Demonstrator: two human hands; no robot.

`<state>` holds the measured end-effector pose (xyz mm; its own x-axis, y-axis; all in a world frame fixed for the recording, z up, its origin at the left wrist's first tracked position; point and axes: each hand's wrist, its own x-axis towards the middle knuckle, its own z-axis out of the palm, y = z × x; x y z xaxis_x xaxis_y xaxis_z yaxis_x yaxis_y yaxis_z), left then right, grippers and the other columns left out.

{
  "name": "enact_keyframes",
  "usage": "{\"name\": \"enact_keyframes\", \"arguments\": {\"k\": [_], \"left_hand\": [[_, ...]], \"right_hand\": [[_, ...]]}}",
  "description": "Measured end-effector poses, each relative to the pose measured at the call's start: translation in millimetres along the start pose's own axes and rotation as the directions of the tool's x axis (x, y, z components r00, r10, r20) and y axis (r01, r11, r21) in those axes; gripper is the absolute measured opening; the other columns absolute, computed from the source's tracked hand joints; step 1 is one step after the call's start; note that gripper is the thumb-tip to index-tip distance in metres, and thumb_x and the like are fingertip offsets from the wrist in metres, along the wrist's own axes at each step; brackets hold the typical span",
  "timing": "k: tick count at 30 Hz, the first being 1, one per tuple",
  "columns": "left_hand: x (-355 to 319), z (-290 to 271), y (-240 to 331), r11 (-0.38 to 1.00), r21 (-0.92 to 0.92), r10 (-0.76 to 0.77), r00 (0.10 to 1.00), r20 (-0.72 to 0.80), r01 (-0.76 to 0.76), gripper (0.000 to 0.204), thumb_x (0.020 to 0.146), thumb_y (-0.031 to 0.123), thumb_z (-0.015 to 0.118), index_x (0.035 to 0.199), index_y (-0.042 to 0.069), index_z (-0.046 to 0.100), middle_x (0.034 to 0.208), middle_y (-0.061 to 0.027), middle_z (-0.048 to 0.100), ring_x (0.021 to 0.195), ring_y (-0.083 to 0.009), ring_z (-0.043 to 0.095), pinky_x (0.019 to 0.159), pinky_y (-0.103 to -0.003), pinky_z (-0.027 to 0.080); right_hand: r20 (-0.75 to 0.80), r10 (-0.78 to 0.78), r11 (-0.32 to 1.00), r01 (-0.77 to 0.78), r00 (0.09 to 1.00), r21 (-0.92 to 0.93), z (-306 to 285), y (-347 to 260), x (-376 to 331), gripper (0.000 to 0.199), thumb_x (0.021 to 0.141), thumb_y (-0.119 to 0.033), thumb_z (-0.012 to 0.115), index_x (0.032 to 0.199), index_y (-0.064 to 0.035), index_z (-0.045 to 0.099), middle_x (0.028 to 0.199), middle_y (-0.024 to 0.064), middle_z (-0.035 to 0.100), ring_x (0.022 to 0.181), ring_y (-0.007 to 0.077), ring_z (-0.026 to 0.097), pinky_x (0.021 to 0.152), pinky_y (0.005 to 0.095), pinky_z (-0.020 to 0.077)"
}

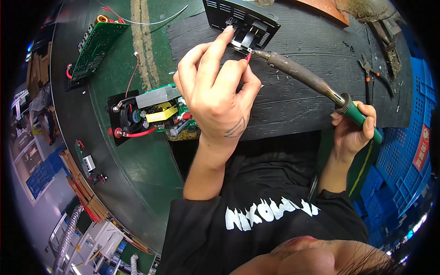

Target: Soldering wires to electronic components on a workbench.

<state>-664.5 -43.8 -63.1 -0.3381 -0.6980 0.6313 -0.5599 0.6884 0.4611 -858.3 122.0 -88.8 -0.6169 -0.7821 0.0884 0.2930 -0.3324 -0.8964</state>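
Note:
My left hand (213, 85) pinches a short red wire (249, 57) between thumb and fingers. Its index finger is stretched up to a black slotted panel (243, 13), which stands tilted at the far edge of the dark work board. In my right hand (355, 128) is a soldering iron (302, 75), gripped by its green handle. The iron's tip meets, or nearly meets, the panel's metal terminal beside the red wire; actual contact is too small to tell. Left of my left wrist lies a circuit board assembly (158, 112) with a fan, partly hidden by the hand.
The dark work board (293, 110) lies on a green bench. Cutting pliers (370, 75) with orange-and-black handles rest at its right, near a worn metal holder (387, 41). A green circuit board (98, 50) stands at the far left. Blue crates (408, 123) stack at the right.

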Motion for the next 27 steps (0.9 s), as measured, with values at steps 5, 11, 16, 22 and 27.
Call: {"name": "enact_keyframes", "arguments": {"k": [5,11,16,22,27], "left_hand": [[-0.2,0.4,0.8,1.000,-0.003,0.000,1.000,-0.003,0.000,0.018,0.054,0.003,0.071,0.071,0.007,0.066,0.108,-0.0070,0.066,0.093,-0.0238,0.055,0.079,-0.032,0.037],[0.3,2.0,1.6,1.000,0.005,0.001,1.000,0.002,-0.001,0.018,0.054,0.003,0.071,0.071,0.007,0.066,0.108,-0.0067,0.066,0.093,-0.0237,0.055,0.079,-0.032,0.037],[-0.1,1.8,1.1,1.000,0.006,0.003,1.000,-0.007,-0.003,0.017,0.054,0.003,0.071,0.070,0.007,0.065,0.108,-0.0066,0.066,0.093,-0.0236,0.055,0.079,-0.032,0.037],[0.1,3.3,0.5,1.000,0.001,0.003,1.000,-0.011,-0.003,0.017,0.054,0.003,0.070,0.070,0.007,0.065,0.108,-0.0065,0.066,0.093,-0.0238,0.055,0.079,-0.032,0.037],[1.6,-1.7,6.8,1.000,-0.001,-0.018,0.999,0.032,0.018,0.015,0.059,-0.003,0.069,0.071,0.004,0.065,0.109,-0.0076,0.065,0.096,-0.0259,0.054,0.075,-0.030,0.048]], "right_hand": [[0.013,-0.005,0.999,0.005,1.000,-0.042,1.0,-0.4,-0.2,0.037,0.089,-0.035,0.053,0.104,-0.0028,0.059,0.083,0.0180,0.062,0.058,0.0244,0.058,0.050,0.0307,0.0478],[0.009,0.006,0.999,-0.006,1.000,-0.050,0.3,-2.0,-0.2,0.037,0.088,-0.035,0.054,0.105,-0.0021,0.059,0.081,0.0178,0.062,0.058,0.0255,0.059,0.051,0.0314,0.0475],[0.024,-0.006,0.999,0.007,1.000,-0.045,2.0,-0.9,1.0,0.035,0.088,-0.033,0.054,0.104,-0.0025,0.059,0.081,0.0180,0.062,0.058,0.0259,0.058,0.052,0.0317,0.0475],[0.029,0.002,0.998,-0.001,1.000,-0.064,0.1,0.0,2.3,0.036,0.089,-0.034,0.052,0.104,-0.0026,0.059,0.080,0.0190,0.062,0.058,0.0257,0.058,0.054,0.0328,0.0476],[0.012,0.011,0.998,-0.010,1.000,-0.059,-2.2,-0.2,1.3,0.037,0.089,-0.035,0.051,0.105,-0.0018,0.059,0.081,0.0192,0.062,0.058,0.0255,0.058,0.053,0.0327,0.0477]]}}
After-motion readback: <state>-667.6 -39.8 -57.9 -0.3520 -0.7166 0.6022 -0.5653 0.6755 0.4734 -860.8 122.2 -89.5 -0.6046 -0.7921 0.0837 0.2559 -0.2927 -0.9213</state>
